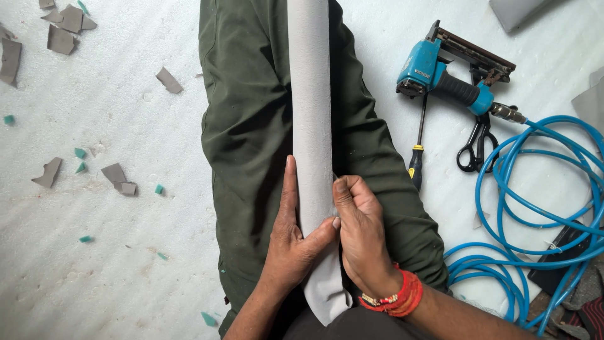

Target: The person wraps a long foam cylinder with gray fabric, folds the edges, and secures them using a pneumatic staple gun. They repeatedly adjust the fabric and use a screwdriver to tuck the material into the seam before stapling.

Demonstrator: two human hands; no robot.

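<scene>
A long grey fabric-covered roll (309, 101) lies lengthwise along my lap, over dark green trousers (248, 119). My left hand (290, 236) lies flat along the roll's left side, thumb pressed across its front. My right hand (360, 230) pinches the fabric edge on the roll's right side, fingers curled closed on it. Red and orange bangles circle my right wrist. A loose flap of the grey fabric (327, 289) hangs down between my wrists.
A blue pneumatic stapler (450, 72) lies at the upper right with a coiled blue air hose (535, 208). Black scissors (476, 148) and a yellow-and-black screwdriver (416, 160) lie beside it. Grey fabric scraps (63, 31) and green bits dot the white foam floor (113, 252).
</scene>
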